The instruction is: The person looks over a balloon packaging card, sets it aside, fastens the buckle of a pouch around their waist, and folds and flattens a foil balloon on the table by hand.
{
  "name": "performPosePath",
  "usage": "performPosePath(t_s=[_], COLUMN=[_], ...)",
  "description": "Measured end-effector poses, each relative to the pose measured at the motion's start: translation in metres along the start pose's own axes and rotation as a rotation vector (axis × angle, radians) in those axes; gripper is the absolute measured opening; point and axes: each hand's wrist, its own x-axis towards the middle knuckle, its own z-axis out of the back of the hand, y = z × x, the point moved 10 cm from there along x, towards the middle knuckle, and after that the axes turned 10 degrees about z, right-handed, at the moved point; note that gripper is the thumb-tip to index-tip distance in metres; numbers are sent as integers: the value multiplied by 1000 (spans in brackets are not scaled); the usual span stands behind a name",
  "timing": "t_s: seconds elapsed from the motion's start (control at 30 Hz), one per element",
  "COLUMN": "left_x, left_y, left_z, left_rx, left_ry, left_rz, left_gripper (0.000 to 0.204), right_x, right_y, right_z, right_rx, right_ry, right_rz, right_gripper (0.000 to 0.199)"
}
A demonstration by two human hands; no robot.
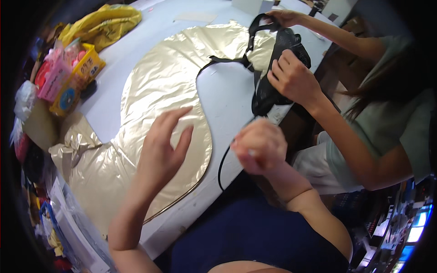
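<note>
Hands over gold foil sheet
Our left hand (164, 148) hovers with fingers spread, the gold foil sheet (159, 86) directly beneath the fingertips. Our right hand (258, 145) is fisted on a thin black cord (221, 166) hanging below its fingers.

the left hand (161, 148) is raised with fingers spread and loosely curled, forearm rising from the lower edge. the right hand (258, 146) is balled in a fist, wrist bent.
</note>
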Motion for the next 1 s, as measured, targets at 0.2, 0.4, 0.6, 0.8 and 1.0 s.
performPosePath(t_s=[0.2,0.4,0.6,0.8,1.0], left_x=[94,104,104,53,-37], left_y=[-9,-92,-140,-166,-185], left_z=[-71,-128,-160,-127,-52], left_rx=[-504,-376,-43,-123,-12], left_ry=[50,264,530,737,377], left_rz=[48,-350,-358,-453,-671], left_gripper=[60,89,35,48,44], right_x=[-118,-133,-170,-153,-148], right_y=[28,41,71,101,107], right_z=[62,112,156,181,223], right_rx=[-472,-677,-633,-382,67], right_ry=[-369,-460,-564,-815,-612], right_rz=[-190,-804,-923,-938,-957], right_gripper=[54,82,47,30,42])
